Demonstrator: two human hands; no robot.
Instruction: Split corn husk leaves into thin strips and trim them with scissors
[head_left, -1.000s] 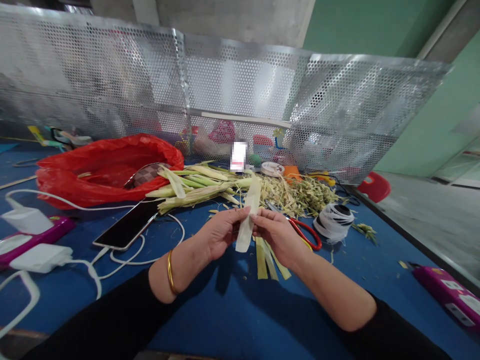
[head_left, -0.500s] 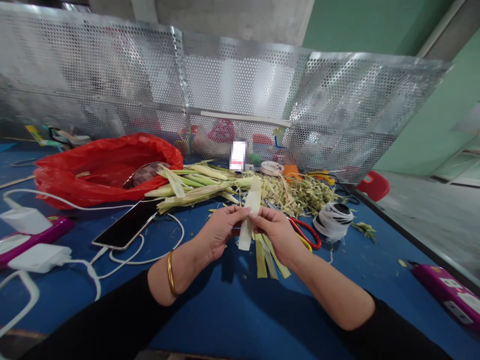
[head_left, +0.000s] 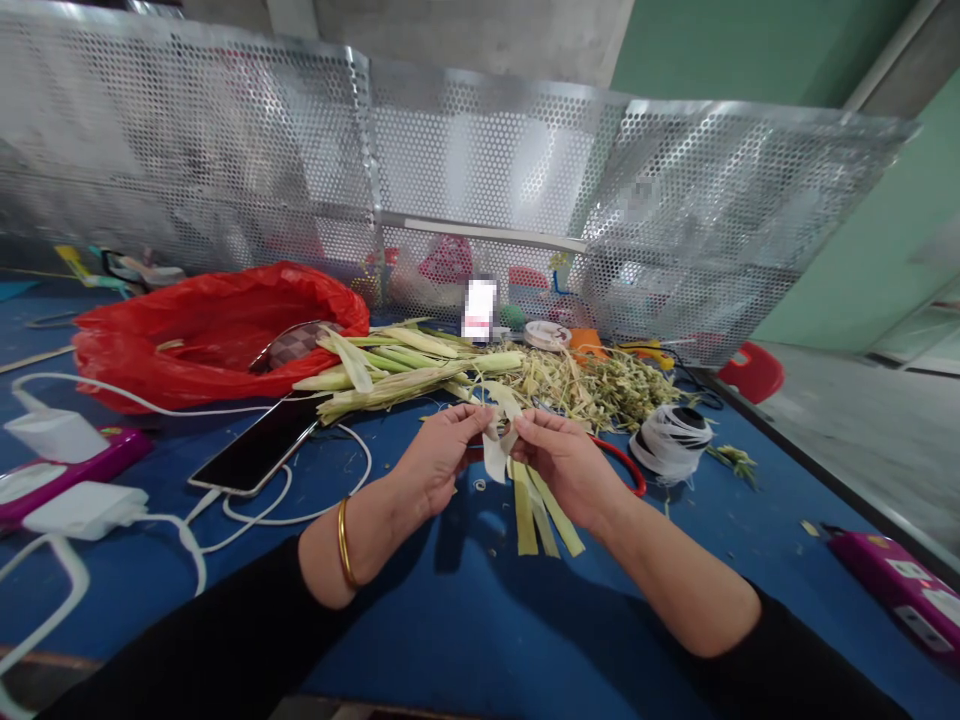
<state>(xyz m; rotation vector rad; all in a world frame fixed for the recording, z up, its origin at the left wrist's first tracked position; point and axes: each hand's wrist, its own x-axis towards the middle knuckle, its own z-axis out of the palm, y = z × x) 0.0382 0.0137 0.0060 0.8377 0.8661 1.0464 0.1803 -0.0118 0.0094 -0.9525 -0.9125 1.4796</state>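
Note:
Pinched between both hands is a pale strip of corn husk [head_left: 496,457], bent and folded above the blue table [head_left: 480,620]. On its left edge are the thumb and fingertips of my left hand [head_left: 442,455]; my right hand [head_left: 566,462] grips the other edge. Several greenish cut husk strips [head_left: 527,515] lie under and beside my right hand. Behind that hand rests a pair of scissors with a red handle [head_left: 622,462], mostly hidden. Beyond my fingers lies a bundle of husks [head_left: 397,378], with a heap of dry shreds [head_left: 600,385] at its right.
A red plastic bag [head_left: 172,350] stands at the left, behind a phone [head_left: 259,445] with white cables. A spool of white thread [head_left: 671,442] sits at the right. Purple power strips [head_left: 892,580] lie at both sides. A perforated metal screen [head_left: 480,160] closes off the back.
The husk strip was flat and straight, held near its middle; now it is bent and folded between my fingers. My hands have drawn slightly apart. The view has shifted a little.

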